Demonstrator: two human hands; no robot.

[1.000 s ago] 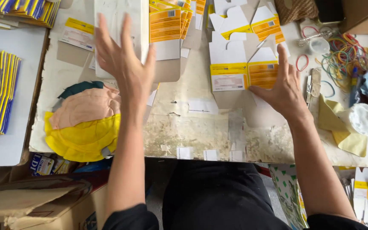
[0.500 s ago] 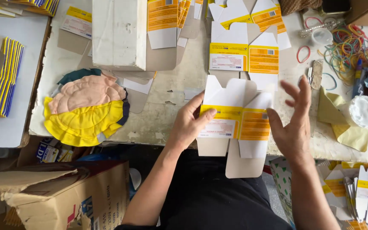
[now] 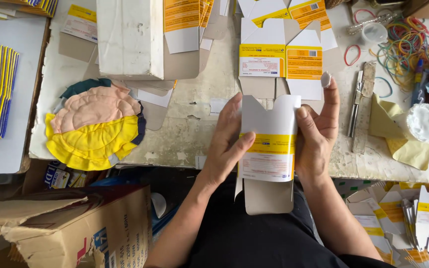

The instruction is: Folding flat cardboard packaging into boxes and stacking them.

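I'm holding a flat carton blank w/ both hands, just above the near edge of the table, over my lap. My left hand is gripping its left side, thumb pressing across the yellow band on the front, fingers curling behind, prob. to keep the fold line steady. My right hand is clamping the right edge, thumb on the front near the top corner, index finger sticking up straight and free, w/ a white dab on its tip. The carton's white top flaps are pointing away from me; the grey-brown bottom flap is hanging down toward my body.

Just beyond it an unfolded carton of the same yellow-and-white kind is lying flat on the table, within easy reach. A utility knife is lying to the right of it, and a small round tub of white paste is sitting farther right beside a heap of rubber bands. Left, well apart, a stack of round cloth pads, pink over yellow, is resting near a white box.
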